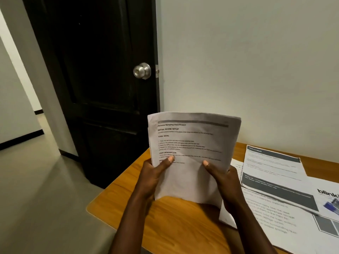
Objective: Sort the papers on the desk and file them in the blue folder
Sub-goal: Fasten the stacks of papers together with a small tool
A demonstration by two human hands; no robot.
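Note:
I hold a small stack of printed white papers (192,143) upright above the left part of the wooden desk (174,222). My left hand (156,173) grips its lower left edge, thumb on the front sheet. My right hand (223,176) grips the lower right edge, thumb also on the front. More printed papers (275,173) lie spread flat on the desk to the right, one with a dark header band. No blue folder is in view.
A dark door (95,79) with a silver knob (142,70) stands open to the left behind the desk. A pale wall (256,61) runs behind the desk. Bare floor (45,189) lies left of the desk's rounded corner.

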